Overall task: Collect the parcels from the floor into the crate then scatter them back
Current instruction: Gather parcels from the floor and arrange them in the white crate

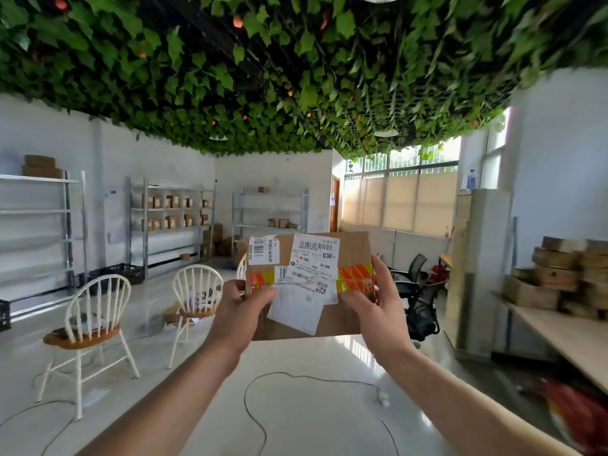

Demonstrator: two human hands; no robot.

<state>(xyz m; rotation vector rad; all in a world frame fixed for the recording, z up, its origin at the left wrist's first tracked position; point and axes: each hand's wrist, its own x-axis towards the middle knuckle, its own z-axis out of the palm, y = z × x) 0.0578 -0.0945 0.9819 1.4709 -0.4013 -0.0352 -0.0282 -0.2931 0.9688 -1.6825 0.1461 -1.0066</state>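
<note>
Far to your left, on the floor at the foot of the metal shelving (138, 225), sits a dark crate (116, 274). It looks like the likely place for collected parcels, though from here you cannot see what is inside it. Nearer you stand two white spindle-back chairs (82, 337), so a walk to the crate would probably have to go round them.

Your left hand (243, 311) has its grip clamped on the left edge of the cardboard parcel (352, 251), knuckles toward you and fingers curled over the front by the striped tape. The parcel is upright in the air at chest height, its labelled face turned to you, above the far edge of the white tabletop (329, 406) and not resting on it. Holding it by opposite edges keeps a flat, wide box from swinging and leaves the labels readable. One white label hangs loose at its lower corner, so keep your fingers off it.

Your right hand (371, 301) grips the right edge, thumb on the front across the tape and fingers wrapped behind.

A thin cord (296, 376) loops over the tabletop below the parcel. On the right, a stack of wooden boxes (566, 278) sits on a side bench, well apart from you.
</note>
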